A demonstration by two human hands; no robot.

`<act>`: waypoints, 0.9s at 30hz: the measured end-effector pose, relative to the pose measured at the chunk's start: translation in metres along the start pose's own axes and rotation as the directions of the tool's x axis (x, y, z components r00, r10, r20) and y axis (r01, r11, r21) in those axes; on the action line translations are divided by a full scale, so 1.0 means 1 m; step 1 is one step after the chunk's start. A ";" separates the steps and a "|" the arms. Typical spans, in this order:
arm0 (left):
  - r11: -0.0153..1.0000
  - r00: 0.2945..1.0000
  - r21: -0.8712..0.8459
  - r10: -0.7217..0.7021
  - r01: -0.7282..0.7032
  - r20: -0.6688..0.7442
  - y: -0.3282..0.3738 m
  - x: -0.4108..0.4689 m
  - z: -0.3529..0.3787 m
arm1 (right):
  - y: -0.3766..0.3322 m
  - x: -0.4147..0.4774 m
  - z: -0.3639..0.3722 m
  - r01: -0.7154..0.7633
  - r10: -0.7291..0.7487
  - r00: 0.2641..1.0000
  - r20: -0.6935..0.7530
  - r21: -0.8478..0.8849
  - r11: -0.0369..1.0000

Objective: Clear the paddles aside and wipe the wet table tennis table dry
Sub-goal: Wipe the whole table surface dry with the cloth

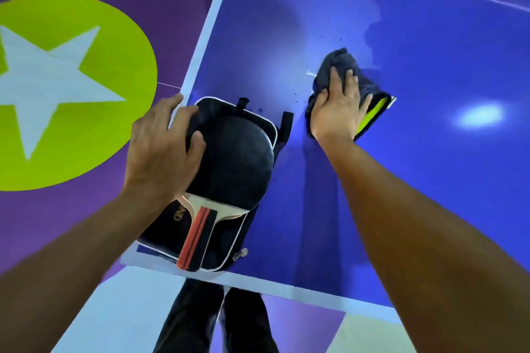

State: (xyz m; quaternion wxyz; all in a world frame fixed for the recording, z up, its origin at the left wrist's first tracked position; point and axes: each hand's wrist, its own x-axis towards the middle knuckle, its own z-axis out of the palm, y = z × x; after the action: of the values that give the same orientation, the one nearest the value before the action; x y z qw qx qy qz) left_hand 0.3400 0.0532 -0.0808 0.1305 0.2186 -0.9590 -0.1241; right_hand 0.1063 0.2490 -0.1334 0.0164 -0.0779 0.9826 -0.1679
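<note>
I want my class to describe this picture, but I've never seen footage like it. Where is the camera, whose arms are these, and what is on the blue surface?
There is no machine here. A person wears a wide-angle camera on the head, looking down, so the two arms are their own. The blue surface is a table tennis table, seen from over its corner, with a painted floor beside it. The left hand grips a black paddle, which lies on a black zipped case at the table's near left corner. The right hand presses flat on a dark cloth with a yellow-green edge, further in on the table. Small drops show beside the cloth, and a damp-looking patch spreads beyond it.
</note>
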 end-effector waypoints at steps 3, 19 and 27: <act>0.993 0.988 -0.109 -0.026 0.043 0.153 -0.015 0.005 0.002 | -0.017 0.011 0.003 -0.100 0.100 0.995 0.008 0.011 0.995; 0.986 0.960 -0.160 -0.009 0.056 0.279 -0.022 -0.007 0.015 | -0.204 0.015 0.068 0.709 -0.707 0.598 0.377 0.163 0.686; 0.971 0.990 -0.237 0.025 0.009 0.138 -0.019 0.033 -0.002 | -0.101 0.061 0.033 0.455 -0.472 0.866 0.167 0.128 0.881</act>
State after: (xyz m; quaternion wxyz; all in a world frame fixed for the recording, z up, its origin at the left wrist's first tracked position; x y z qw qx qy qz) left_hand 0.3194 0.0213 -0.0782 0.0888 0.1883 -0.9450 -0.2523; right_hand 0.0626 0.1348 -0.1311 0.0741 -0.3267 0.9207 -0.2000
